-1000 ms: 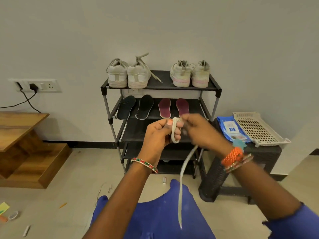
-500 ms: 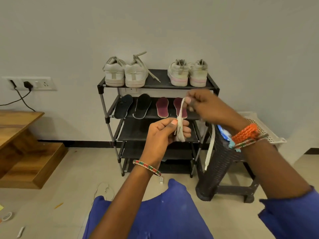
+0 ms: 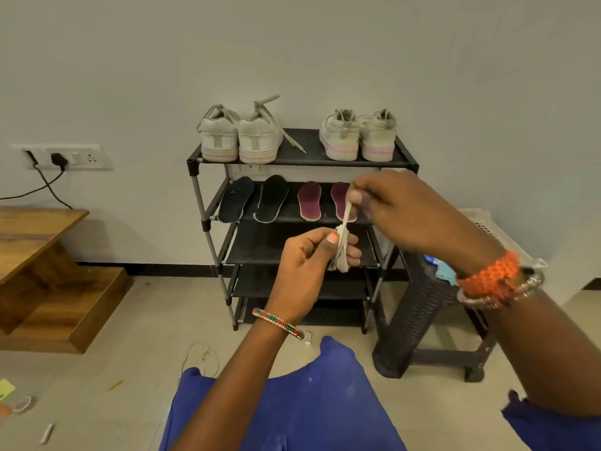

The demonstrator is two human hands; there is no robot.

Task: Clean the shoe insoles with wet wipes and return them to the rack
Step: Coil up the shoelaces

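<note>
Rack (image 3: 406,164), black, four shelves, directly beyond our hands. Risk: we judge the frame light, and a careless reach past the hands could rock it and shift the shoes on top.

Stool (image 3: 419,320), dark woven, below our right hand; pack of wipes on it almost wholly hidden behind the wrist. No writing readable there, nor on the shoes.

Two pairs of pale sneakers (image 3: 257,138) on the top shelf above the hands; one lace trails loose over the shelf.

Insoles: dark pair (image 3: 271,198) and maroon pair (image 3: 309,200) lying flat on the second shelf, just behind the hands.

Shoelace (image 3: 341,249), pale, flat. Left hand (image 3: 309,265) closed around its wound bundle; right hand (image 3: 400,209) pinching the free end above. Risk: slack tension lets the coil spring apart; meanwhile we judge the insoles not yet wiped.
</note>
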